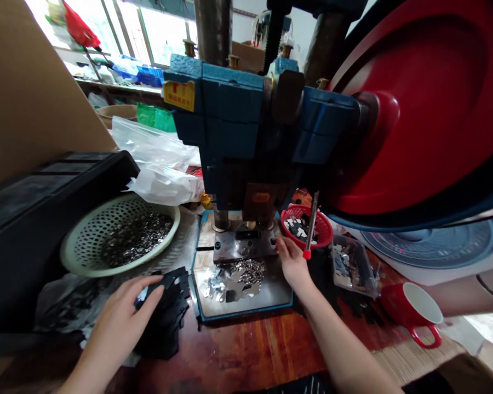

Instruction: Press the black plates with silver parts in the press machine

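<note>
My left hand (pixel 125 306) is at a pile of black flat pieces (pixel 168 306), its thumb and fingers curled around a dark flat piece (pixel 144 294) with a bluish sheen. My right hand (pixel 293 265) reaches to the right end of the metal die block (pixel 246 249), fingertips pinched together there. Whatever they hold, if anything, is too small and dark to make out. In front of the die, small shiny metal bits (pixel 250 272) and flat silvery pieces (pixel 222 290) lie on the steel base plate (pixel 267 303) of a blue press (pixel 230 120).
A large red flywheel (pixel 427 109) juts out at upper right. On the left stands a pale green basket (pixel 72 249) of metal bits. Right of the press are a red basket (pixel 326 230), a clear box (pixel 363 287), a red-tipped rod (pixel 311 227) and a red mug (pixel 394 306).
</note>
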Demonstrator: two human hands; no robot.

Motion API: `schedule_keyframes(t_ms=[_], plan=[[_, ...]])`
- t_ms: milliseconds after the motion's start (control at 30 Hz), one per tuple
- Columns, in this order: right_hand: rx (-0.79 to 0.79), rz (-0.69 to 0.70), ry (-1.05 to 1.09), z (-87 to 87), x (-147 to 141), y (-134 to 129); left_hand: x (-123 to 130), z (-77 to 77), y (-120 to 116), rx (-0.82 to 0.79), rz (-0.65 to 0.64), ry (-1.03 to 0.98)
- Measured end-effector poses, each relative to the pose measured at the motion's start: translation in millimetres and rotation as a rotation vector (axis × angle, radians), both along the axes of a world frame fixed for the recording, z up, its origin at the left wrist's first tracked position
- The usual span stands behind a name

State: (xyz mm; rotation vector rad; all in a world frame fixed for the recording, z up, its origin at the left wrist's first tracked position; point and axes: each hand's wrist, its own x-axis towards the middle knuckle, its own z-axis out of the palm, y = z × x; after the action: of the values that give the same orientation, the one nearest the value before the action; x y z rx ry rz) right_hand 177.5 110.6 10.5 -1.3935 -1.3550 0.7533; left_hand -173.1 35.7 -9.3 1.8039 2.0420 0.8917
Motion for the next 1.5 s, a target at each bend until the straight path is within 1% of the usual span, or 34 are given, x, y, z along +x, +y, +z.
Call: schedule_keyframes(t_ms=[67,100,167,233,333,433,533,567,600,667,700,767,833,867,900,967,1100,1233,1333,1500], plan=[[0.041,0.071,-0.173,7.0,-9.1,20.1,-8.4,-7.5,-7.6,-0.043,-0.037,0.070],[0.040,0.091,-0.209,9.2,-13.4,28.5,-11.0,-10.3,-11.1,-0.063,-0.058,0.103],[0.016,0.106,-0.205,10.2,-19.3,39.8,-13.8,-13.1,-17.3,-0.094,-0.079,0.161],[-0.006,0.090,-0.156,7.9,-19.2,43.7,-14.7,-12.1,-21.4,-0.123,-0.065,0.205],[-0.015,0.008,-0.072,3.4,-4.3,41.6,-13.3,-6.6,-21.0,-0.161,-0.033,0.251],[-0.013,-0.111,0.051,2.9,23.3,36.6,-9.2,-2.8,-12.7,-0.216,-0.069,0.283],[0.010,-0.174,0.309,5.9,47.2,25.0,-5.5,-5.7,0.3,-0.273,-0.133,0.336],[0.020,-0.181,0.366,6.6,51.1,18.2,-5.0,-8.0,4.7,-0.285,-0.148,0.359],[0.024,-0.180,0.372,6.9,52.2,9.6,-4.7,-10.6,9.0,-0.294,-0.163,0.379],[0.008,-0.139,0.218,5.7,46.2,-11.4,-5.0,-15.5,16.5,-0.299,-0.198,0.402],[-0.012,-0.079,0.080,4.4,39.7,-22.9,-5.2,-17.3,19.4,-0.297,-0.217,0.411],[-0.013,0.138,-0.196,1.4,23.6,-45.0,-5.1,-18.9,23.5,-0.283,-0.255,0.438],[0.049,0.341,-0.413,-1.3,8.5,-61.7,-3.9,-18.1,24.9,-0.263,-0.293,0.482],[0.077,0.409,-0.489,-2.5,2.8,-67.3,-2.9,-17.3,24.6,-0.254,-0.311,0.505],[0.097,0.447,-0.541,-3.5,-1.1,-70.9,-1.7,-16.5,23.7,-0.246,-0.327,0.527],[0.111,0.440,-0.592,-5.8,-3.4,-73.6,0.6,-15.9,20.8,-0.228,-0.339,0.569],[0.102,0.330,-0.602,-11.6,6.9,-71.8,2.6,-21.4,15.9,-0.181,-0.315,0.615],[0.079,0.257,-0.604,-14.5,17.7,-72.2,-0.6,-31.2,20.6,-0.174,-0.272,0.510],[0.060,0.268,-0.623,-12.9,18.7,-73.5,-3.4,-32.6,27.5,-0.217,-0.257,0.413],[0.077,0.303,-0.678,-12.3,13.9,-72.7,-1.7,-24.2,30.8,-0.299,-0.213,0.319]])
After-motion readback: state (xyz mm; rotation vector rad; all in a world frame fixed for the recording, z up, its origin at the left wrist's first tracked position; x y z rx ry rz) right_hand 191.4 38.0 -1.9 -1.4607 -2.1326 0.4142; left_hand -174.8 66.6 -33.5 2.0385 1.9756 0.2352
